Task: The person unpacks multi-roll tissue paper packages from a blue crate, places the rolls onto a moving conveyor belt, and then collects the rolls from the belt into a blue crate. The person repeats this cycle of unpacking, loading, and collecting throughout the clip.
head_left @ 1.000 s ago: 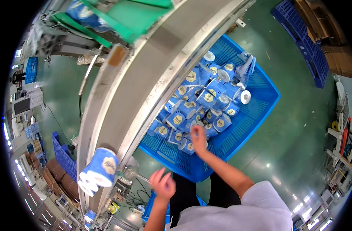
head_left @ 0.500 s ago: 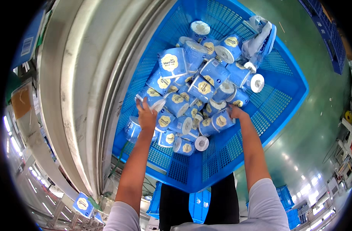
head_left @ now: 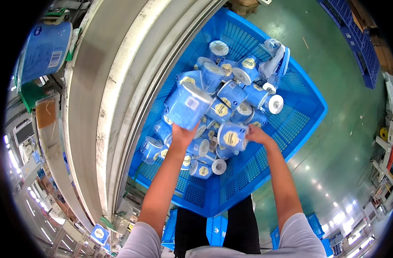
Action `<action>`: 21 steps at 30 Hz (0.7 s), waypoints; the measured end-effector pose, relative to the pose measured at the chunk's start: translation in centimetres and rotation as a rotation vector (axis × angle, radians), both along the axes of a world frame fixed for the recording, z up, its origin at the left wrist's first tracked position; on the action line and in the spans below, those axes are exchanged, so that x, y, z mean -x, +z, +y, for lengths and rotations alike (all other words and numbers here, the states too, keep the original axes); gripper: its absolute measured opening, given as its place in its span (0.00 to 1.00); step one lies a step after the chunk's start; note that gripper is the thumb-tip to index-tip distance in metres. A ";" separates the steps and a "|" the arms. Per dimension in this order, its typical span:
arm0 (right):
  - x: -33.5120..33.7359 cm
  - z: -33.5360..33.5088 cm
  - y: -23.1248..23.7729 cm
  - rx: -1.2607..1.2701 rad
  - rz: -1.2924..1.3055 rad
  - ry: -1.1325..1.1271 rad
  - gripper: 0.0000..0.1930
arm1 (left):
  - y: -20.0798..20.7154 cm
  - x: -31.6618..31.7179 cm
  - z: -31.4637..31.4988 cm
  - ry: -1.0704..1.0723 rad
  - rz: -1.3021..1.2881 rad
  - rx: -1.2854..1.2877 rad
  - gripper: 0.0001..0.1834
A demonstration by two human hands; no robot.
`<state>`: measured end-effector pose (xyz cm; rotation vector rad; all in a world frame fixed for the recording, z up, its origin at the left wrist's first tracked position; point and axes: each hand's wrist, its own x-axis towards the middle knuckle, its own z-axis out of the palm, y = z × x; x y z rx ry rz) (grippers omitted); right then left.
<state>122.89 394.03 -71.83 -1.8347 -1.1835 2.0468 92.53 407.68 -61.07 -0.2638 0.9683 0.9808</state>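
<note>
Above the pile, my left hand [head_left: 183,134] grips the lower end of a toilet paper roll [head_left: 188,105] in blue wrapping, tilted with its white end upward. My right hand [head_left: 257,134] is closed on the right edge of a second wrapped roll [head_left: 231,136], whose pale yellow label faces up. Both rolls are raised over other blue-wrapped rolls [head_left: 220,110] heaped loosely in a large blue plastic basket [head_left: 291,148]. Some of these rolls lie on their sides, others show their white ends. My left fingers are partly hidden behind the roll.
A long metal conveyor-like frame [head_left: 132,86] runs along the basket's left side. Crumpled plastic wrapping [head_left: 274,64] lies at the basket's far right rim. Beyond it on the green floor is a dark blue pallet [head_left: 355,43]. More blue crates [head_left: 217,230] stand near my legs.
Both hands have lifted a roll from the pile; the left moved right, the right slightly left. The basket sits a little further left in view and the metal frame has shifted right.
</note>
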 end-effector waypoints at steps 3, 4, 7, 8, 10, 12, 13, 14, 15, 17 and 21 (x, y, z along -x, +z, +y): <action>0.0 3.5 2.7 -0.056 0.262 -0.505 0.26 | -2.4 -1.7 2.9 0.075 -0.042 0.041 0.25; 0.5 4.9 2.3 0.046 0.321 -0.623 0.25 | -2.9 -2.2 3.8 0.073 -0.033 0.054 0.24; 3.8 8.8 -0.4 0.007 0.391 -0.961 0.20 | -4.8 -3.5 5.6 -0.019 0.085 0.000 0.32; 5.4 10.3 -0.9 -0.008 0.269 -1.062 0.18 | -4.9 -4.0 5.9 -0.005 0.152 0.058 0.30; 7.3 12.0 -1.5 -0.168 0.158 -1.111 0.19 | -4.9 -4.4 6.5 0.011 0.305 0.101 0.26; 9.0 11.0 -0.6 -0.153 0.034 -1.055 0.20 | -4.2 -3.0 5.6 0.052 0.410 0.103 0.18; 8.5 9.9 -0.4 -0.157 -0.035 -1.012 0.21 | -3.2 -2.6 4.5 -0.032 0.501 0.040 0.16; 6.9 8.8 -0.8 -0.177 -0.109 -0.979 0.21 | -1.6 -3.0 3.5 -0.123 0.581 -0.039 0.14; 4.7 6.3 -2.1 -0.291 -0.192 -0.968 0.21 | 0.3 -3.8 2.4 -0.220 0.655 -0.128 0.12; 4.8 2.0 0.8 -0.463 -0.247 -0.941 0.21 | 4.7 -2.8 -1.6 -0.383 0.873 -0.249 0.10; 6.2 -3.6 13.8 -0.528 -0.284 -1.026 0.22 | 16.0 -0.5 -11.4 -0.320 1.083 -0.463 0.16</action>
